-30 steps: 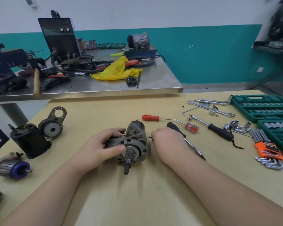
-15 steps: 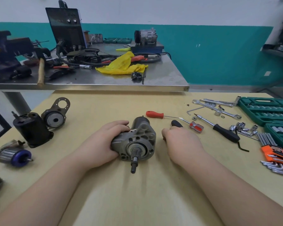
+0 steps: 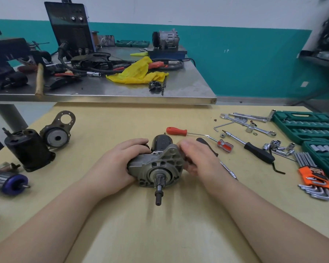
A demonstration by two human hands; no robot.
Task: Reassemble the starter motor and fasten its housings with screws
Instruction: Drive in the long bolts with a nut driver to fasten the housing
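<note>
The starter motor (image 3: 160, 164) lies on the yellow table (image 3: 160, 234), its grey front housing and pinion shaft pointing toward me. My left hand (image 3: 114, 168) grips the housing's left side. My right hand (image 3: 201, 160) holds its right edge, thumb on top and fingers curled behind. A black-handled screwdriver (image 3: 207, 147) lies partly hidden under my right hand. Beyond the motor lies a red-handled screwdriver (image 3: 177, 131). At the left are a black motor body (image 3: 29, 149), an end cap (image 3: 57, 133) and an armature (image 3: 8, 182).
Green socket cases (image 3: 308, 128), an orange hex-key set (image 3: 311, 175), wrenches (image 3: 251, 122), loose sockets (image 3: 277, 146) and a black-handled driver (image 3: 258, 150) crowd the right side. A steel bench (image 3: 122, 95) with tools and a yellow rag (image 3: 139, 73) stands behind the table.
My right hand has moved left from the table beside the black screwdriver onto the motor's right edge. My left hand keeps its grip on the motor.
</note>
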